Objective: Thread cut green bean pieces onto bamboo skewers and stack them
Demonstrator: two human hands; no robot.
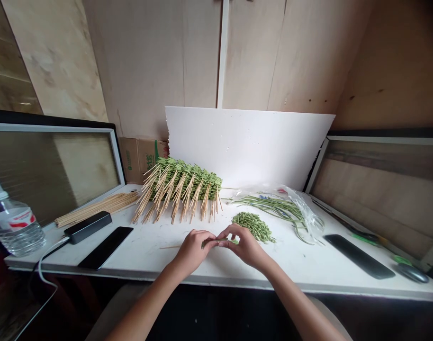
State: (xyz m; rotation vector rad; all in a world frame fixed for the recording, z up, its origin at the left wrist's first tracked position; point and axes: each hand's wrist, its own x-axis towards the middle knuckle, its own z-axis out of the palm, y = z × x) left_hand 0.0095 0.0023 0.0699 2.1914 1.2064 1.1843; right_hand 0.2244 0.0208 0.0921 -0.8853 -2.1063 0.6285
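Near the table's front edge my left hand is closed around a thin wooden skewer, whose bare end sticks out to the left. My right hand meets it fingertip to fingertip, pinching a small green piece at the skewer's other end; the fingers partly hide it. Just behind my right hand lies a pile of short green bean pieces. Further back on the left is a large stack of green pieces threaded on skewers, with the bare ends pointing forward.
Loose skewers, a black box, a phone and a water bottle are at the left. Long green stalks lie by a plastic bag. A dark flat object and a mouse are at the right.
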